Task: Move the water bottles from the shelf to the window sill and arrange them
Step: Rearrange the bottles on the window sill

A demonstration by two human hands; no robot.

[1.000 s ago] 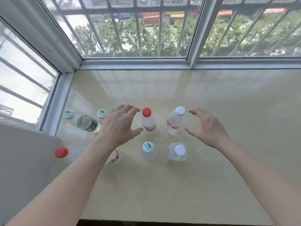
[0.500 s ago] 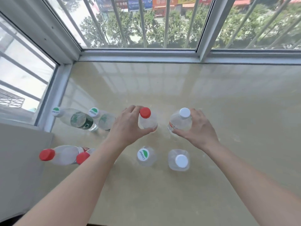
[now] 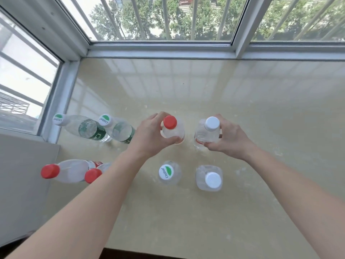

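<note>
While gripping one bottle each at frame centre, both hands clamped: left hand (image 3: 149,136) wrapped around the red-capped bottle (image 3: 172,129), right hand (image 3: 228,139) wrapped around the white-capped bottle (image 3: 207,132). Both bottles upright on the window sill (image 3: 261,113), long axes vertical, caps toward the camera, bodies just beside each other but apart. The white-capped one slightly tilted, cap leaning toward the upper right.

Lower in the frame, directly below those two, a green-and-white-capped bottle (image 3: 169,172) and a second white-capped bottle (image 3: 210,178), also upright, seen almost straight down on their caps, near each other without touching.

At left of centre, two green-labelled bottles (image 3: 89,128) and (image 3: 121,130) side by side, touching or nearly so, upright but drawn out by the wide lens, so that their caps point toward the upper left of the frame. At lower left, two more red-capped bottles (image 3: 67,171) and (image 3: 95,173), caps pointing left, the nearer partly hidden behind the left forearm.

Eight bottles in all, in a rough grid of two rows and four columns, filling the left and middle of the sill. Window frame (image 3: 160,51) along the top, another pane at far left.
</note>
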